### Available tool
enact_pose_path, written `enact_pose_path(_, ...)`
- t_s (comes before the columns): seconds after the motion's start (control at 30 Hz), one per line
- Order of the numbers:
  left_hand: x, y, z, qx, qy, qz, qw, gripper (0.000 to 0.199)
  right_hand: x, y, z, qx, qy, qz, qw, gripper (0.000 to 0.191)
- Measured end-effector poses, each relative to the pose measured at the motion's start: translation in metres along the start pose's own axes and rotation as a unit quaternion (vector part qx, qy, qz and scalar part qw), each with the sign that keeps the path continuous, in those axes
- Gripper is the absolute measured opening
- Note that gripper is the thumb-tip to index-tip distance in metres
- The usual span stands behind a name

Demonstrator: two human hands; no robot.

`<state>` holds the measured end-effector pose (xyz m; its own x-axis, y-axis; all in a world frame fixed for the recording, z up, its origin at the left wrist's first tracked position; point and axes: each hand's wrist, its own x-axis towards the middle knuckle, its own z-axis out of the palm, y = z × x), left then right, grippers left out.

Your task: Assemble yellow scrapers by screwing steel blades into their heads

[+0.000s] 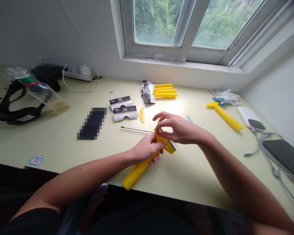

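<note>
Yellow plastic scraper [139, 171] held in left hand [146, 148] and right hand [179, 129], fingers closed

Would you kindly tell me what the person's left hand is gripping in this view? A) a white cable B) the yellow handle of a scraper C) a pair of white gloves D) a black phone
B: the left hand is wrapped around the yellow scraper handle, while the right hand holds the scraper's bladed head.

The pale desk [51, 143] carries yellow plastic scrapers [164, 90], packaging cards [124, 113], a clear face shield [39, 93], white gloves [226, 97] and a phone [285, 156].
</note>
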<state>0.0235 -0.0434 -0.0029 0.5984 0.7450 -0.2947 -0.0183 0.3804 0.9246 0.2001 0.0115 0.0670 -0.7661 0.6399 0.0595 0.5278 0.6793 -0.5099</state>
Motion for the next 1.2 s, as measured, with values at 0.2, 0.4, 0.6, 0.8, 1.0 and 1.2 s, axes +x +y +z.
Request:
enact_pose_path(0.2,0.001,0.001,-0.001,0.002,0.006,0.017,1.000,0.034,0.003,0.003,0.006,0.145,-0.004,0.087,0.986,0.017)
enact_pose_path(0.4,0.000,0.011,-0.002,-0.045,0.017,0.029,0.998,0.033,0.003,0.018,0.002,0.293,-0.067,0.159,0.941,0.040)
enact_pose_path(0.6,0.004,0.013,-0.006,-0.030,0.041,0.039,0.998,0.031,0.004,0.017,0.000,0.292,-0.062,0.165,0.940,0.043)
enact_pose_path(0.8,-0.004,0.020,-0.009,0.193,0.137,0.126,0.964,0.070,0.001,0.017,-0.008,0.302,-0.023,0.182,0.935,0.055)
enact_pose_path(1.0,-0.008,0.021,-0.013,0.567,0.176,0.285,0.753,0.042,0.000,0.024,-0.007,0.305,0.019,0.190,0.933,0.055)
enact_pose_path(1.2,-0.005,0.017,-0.016,0.637,0.158,0.274,0.703,0.037,0.003,0.017,-0.002,0.322,0.053,0.195,0.925,0.050)
